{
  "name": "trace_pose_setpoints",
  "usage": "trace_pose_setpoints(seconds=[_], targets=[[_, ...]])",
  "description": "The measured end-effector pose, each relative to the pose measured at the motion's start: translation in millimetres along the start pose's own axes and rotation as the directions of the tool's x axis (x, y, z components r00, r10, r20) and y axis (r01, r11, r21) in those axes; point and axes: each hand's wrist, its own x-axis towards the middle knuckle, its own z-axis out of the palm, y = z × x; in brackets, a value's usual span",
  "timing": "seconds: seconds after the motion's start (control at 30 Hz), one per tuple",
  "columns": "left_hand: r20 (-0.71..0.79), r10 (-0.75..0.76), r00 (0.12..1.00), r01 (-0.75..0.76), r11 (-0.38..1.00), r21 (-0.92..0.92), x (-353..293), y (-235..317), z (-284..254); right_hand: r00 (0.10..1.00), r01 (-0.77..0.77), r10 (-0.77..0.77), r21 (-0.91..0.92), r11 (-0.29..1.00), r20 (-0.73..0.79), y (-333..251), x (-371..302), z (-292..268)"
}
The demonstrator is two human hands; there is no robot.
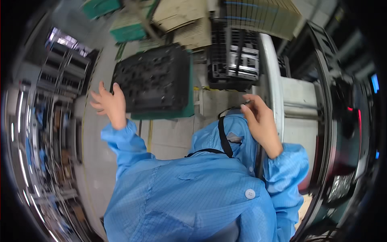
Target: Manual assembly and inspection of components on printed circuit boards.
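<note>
Nearest the camera, the person's blue smock (193, 193) fills the lower frame, a black strap (223, 137) crossing it. The right hand (261, 123) rises above it, thumb and forefinger pinched narrowly on what looks like a small dark object; what it is cannot be told. The left hand (108, 104) is spread wide and empty, fingertips just beside the left edge of a black moulded tray (155, 78) lying on a green pallet (161, 114). The tray looks stiff, light plastic, probably best gripped along opposite rims. Beyond stands a black wire crate (234, 56).
</note>
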Motion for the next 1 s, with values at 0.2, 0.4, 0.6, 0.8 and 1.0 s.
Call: trace_pose_setpoints(seconds=[0.2,0.4,0.6,0.8,1.0], targets=[[0.330,-0.239,0.913,0.389,0.753,-0.531,11.8,-182.2,54.1,0.941,0.144,-0.139,0.007,0.990,0.307,-29.9,25.6,66.2],[0.338,-0.439,0.832,0.515,0.386,-0.766,17.4,-201.8,71.4,0.918,0.088,-0.047,-0.088,0.992,0.394,-21.0,23.6,78.9],[0.160,-0.386,0.909,0.170,-0.010,-0.985,21.5,-110.8,-0.5,0.919,-0.087,0.040,0.102,0.991,0.393,2.4,32.7,90.5],[0.376,-0.067,0.924,0.360,-0.175,-0.916,-1.9,-20.2,-53.2,0.933,-0.352,0.198,0.640,0.683,0.302,-16.4,30.3,96.5],[0.524,0.600,0.604,0.756,-0.222,-0.616,-7.3,46.5,-28.7,0.993,0.057,0.087,0.957,0.284,-0.085,-46.1,-32.4,15.6]])
